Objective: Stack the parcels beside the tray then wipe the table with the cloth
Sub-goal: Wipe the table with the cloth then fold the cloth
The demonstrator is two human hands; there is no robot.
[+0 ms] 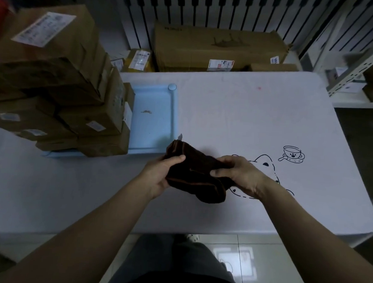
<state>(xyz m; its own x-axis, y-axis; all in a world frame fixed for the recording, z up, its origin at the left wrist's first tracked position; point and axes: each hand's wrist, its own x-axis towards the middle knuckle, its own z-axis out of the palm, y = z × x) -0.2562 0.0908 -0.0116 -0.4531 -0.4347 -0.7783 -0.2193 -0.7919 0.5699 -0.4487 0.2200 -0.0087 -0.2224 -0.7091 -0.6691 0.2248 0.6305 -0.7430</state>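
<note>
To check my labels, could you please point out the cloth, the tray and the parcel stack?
cloth (198,170): head view, middle fold.
tray (155,93): head view, bare blue floor.
parcel stack (47,73): head view, upper box's side.

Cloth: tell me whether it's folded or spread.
Folded, loosely: the cloth shows doubled layers, gripped by the left hand and right hand.

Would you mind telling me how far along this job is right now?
Parcels stand stacked at the left edge of the tray. Both the left hand and right hand grip the brown cloth over the table; wiping is left.
</note>
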